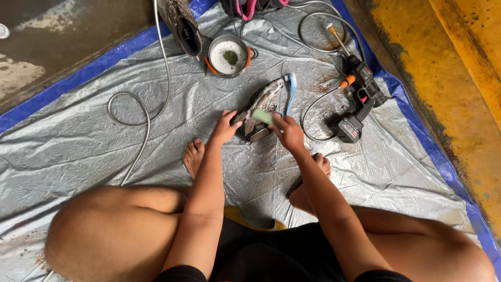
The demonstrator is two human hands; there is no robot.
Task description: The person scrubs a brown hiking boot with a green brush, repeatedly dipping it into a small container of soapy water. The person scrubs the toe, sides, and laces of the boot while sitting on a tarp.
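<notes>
Open grey tarp point(78, 141) lay wide on the left, while the hose point(136, 112) and black spray gun point(360, 102) crowded the right. The left hand point(225, 128) pressed its fingers against the muddy shoe point(259, 107), mid-tarp. The right hand point(288, 133) pinched a green brush point(262, 116) against it.

I see my left hand point(225, 128) steadying a dirty shoe point(259, 108) on the grey tarp point(78, 141), while my right hand point(288, 133) grips a green brush point(263, 116) against it.
</notes>
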